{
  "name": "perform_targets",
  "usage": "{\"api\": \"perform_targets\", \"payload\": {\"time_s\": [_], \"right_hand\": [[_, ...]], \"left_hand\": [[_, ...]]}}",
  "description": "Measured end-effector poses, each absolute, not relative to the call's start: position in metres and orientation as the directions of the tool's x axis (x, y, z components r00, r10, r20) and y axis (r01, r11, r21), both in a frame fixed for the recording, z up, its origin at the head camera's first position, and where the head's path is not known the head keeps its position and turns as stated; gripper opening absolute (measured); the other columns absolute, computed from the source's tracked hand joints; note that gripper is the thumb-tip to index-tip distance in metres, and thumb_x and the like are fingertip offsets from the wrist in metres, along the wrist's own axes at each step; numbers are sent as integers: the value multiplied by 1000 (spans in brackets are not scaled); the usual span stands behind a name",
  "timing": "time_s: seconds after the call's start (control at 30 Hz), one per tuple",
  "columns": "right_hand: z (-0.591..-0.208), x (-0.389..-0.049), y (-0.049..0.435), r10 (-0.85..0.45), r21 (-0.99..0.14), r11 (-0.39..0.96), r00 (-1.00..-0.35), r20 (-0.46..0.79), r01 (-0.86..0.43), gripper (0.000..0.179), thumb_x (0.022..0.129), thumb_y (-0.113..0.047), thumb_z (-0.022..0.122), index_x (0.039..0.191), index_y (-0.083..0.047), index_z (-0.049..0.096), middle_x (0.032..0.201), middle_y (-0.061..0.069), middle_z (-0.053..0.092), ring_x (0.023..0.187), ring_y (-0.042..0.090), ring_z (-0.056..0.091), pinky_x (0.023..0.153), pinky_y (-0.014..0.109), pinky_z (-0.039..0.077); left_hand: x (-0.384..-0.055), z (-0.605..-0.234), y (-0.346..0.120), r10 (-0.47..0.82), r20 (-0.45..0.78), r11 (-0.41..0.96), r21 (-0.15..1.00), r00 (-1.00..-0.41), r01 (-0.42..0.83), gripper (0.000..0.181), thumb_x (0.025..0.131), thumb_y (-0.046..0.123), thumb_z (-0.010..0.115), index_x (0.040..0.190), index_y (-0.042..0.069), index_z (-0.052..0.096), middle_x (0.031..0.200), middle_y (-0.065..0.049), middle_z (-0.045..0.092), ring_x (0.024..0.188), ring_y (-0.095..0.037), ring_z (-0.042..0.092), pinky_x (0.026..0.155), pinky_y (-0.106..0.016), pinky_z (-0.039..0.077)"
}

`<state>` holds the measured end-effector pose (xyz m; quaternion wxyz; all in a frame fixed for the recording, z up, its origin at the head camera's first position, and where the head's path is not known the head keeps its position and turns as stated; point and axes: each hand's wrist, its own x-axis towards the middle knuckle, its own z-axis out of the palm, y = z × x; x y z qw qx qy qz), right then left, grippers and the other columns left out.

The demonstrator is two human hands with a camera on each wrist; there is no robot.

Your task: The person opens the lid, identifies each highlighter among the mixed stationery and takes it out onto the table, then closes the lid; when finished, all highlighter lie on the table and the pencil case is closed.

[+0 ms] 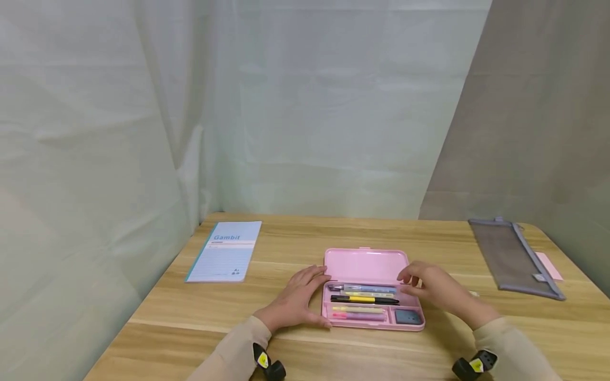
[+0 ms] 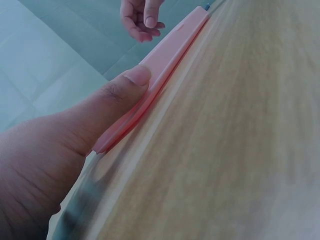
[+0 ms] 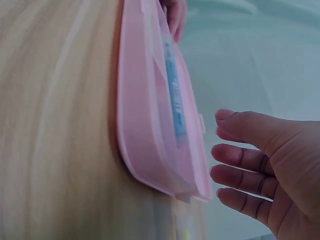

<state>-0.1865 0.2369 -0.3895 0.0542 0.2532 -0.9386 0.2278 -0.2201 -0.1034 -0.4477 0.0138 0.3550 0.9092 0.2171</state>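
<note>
An open pink pencil case (image 1: 366, 264) lies on the table with its lid folded back. In its tray are a blue pen (image 1: 369, 289), a black-and-yellow pen (image 1: 364, 300), yellow and pink pens (image 1: 359, 316), and a dark block (image 1: 407, 317) in the small front-right compartment. My left hand (image 1: 297, 299) steadies the case's left end, fingers near the hinge; the left wrist view shows its thumb (image 2: 137, 76) on the front edge. Above the right rear corner hovers my right hand (image 1: 431, 286), fingers loosely bent and nothing held; the right wrist view shows it apart from the case.
A Gambit notebook (image 1: 226, 256) lies at the back left of the wooden table (image 1: 295, 233). On the right are a grey mesh zip pouch (image 1: 512, 254) and a pink slip (image 1: 549, 265) partly beneath it. Curtains (image 1: 333, 106) hang behind and along the sides.
</note>
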Motion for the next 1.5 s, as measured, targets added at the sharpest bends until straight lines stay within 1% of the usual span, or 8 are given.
{"api": "perform_targets", "payload": {"time_s": [0.2, 0.43, 0.6, 0.87, 1.1, 1.3, 1.5], "right_hand": [[-395, -186, 226, -431, -420, 788, -890, 148, -451, 15, 83, -18, 74, 95, -11, 68, 82, -8, 56, 73, 3, 49, 59, 17, 45], [-401, -185, 217, -404, -334, 842, -906, 128, -423, 15, 81, -18, 76, 93, -12, 69, 79, -9, 54, 70, 2, 46, 60, 18, 45], [-403, -185, 212, -374, -304, 869, -921, 111, -390, 16, 79, -17, 77, 92, -12, 70, 80, -7, 55, 70, 4, 46, 61, 19, 47], [-406, -186, 209, -408, -255, 861, -897, 169, -440, 16, 77, -16, 79, 88, -10, 68, 77, -7, 51, 68, 3, 44, 59, 20, 45], [-408, -186, 207, -389, -257, 871, -907, 163, -420, 18, 77, -14, 79, 85, -13, 64, 78, -7, 50, 69, 4, 45, 60, 21, 46], [-408, -185, 208, -403, -253, 865, -901, 163, -433, 16, 77, -12, 79, 83, -13, 64, 78, -7, 52, 69, 3, 45, 61, 22, 47], [-407, -184, 208, -406, -247, 866, -900, 161, -435, 15, 77, -14, 78, 83, -14, 64, 75, -8, 53, 68, 3, 45, 59, 21, 46]], "left_hand": [[-220, -448, -103, 655, 128, 651, 405, -745, 642, 98, 64, 67, 75, 144, 23, 40, 158, 2, 27, 147, -26, 22, 121, -50, 20], [-220, -447, -103, 656, 130, 648, 408, -744, 643, 99, 64, 67, 76, 144, 23, 40, 158, 2, 27, 148, -26, 21, 122, -50, 19], [-220, -446, -103, 656, 126, 647, 412, -744, 641, 98, 64, 67, 76, 145, 23, 40, 158, 2, 27, 148, -25, 21, 122, -50, 19], [-219, -446, -103, 656, 117, 654, 406, -746, 639, 98, 65, 68, 75, 144, 23, 40, 158, 2, 26, 148, -25, 21, 122, -50, 19], [-219, -446, -103, 660, 127, 652, 394, -741, 648, 98, 65, 68, 75, 144, 23, 40, 158, 2, 27, 147, -25, 22, 122, -49, 19], [-219, -447, -103, 659, 133, 651, 391, -740, 651, 98, 64, 69, 75, 144, 22, 41, 158, 2, 27, 147, -25, 22, 122, -49, 20], [-220, -447, -103, 657, 133, 649, 402, -742, 646, 98, 64, 68, 75, 144, 22, 41, 158, 2, 27, 147, -26, 22, 121, -50, 19]]}}
